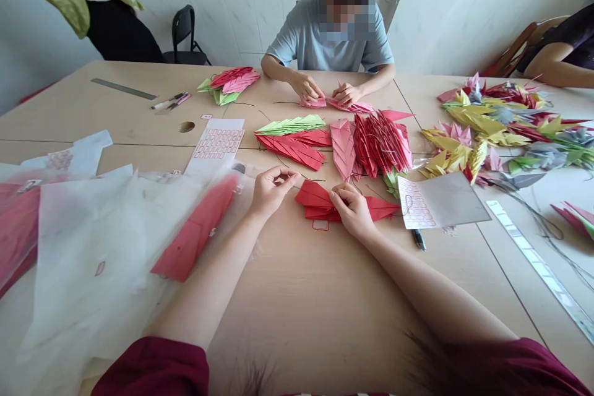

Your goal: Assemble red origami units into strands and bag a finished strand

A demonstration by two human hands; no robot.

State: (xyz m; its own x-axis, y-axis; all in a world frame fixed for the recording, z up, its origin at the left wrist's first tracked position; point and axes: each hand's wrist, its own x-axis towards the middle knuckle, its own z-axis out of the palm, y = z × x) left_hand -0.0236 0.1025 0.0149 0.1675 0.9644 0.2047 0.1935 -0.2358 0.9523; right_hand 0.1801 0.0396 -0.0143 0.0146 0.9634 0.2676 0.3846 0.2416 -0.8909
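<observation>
Red folded paper (315,195) lies on the table before me. My right hand (353,209) pinches its middle between thumb and fingers. To its left, my left hand (275,189) is raised a little, thumb and fingertips pressed together; whatever is between them is too small to make out. A red-outlined label (320,224) shows at the paper's lower edge. Just beyond my hands are a green pleated paper (292,125), red pleated papers (297,150), a pink one (343,147) and a thick red bundle (379,143). Dark thin strands lie among them.
Opposite, a person in a grey-blue shirt (325,49) handles pink folded paper (355,105). Translucent bags (97,247) cover the left side. Colourful paper flowers (482,117), a label booklet (445,201), a pen (418,239) and a ruler (541,266) lie to the right.
</observation>
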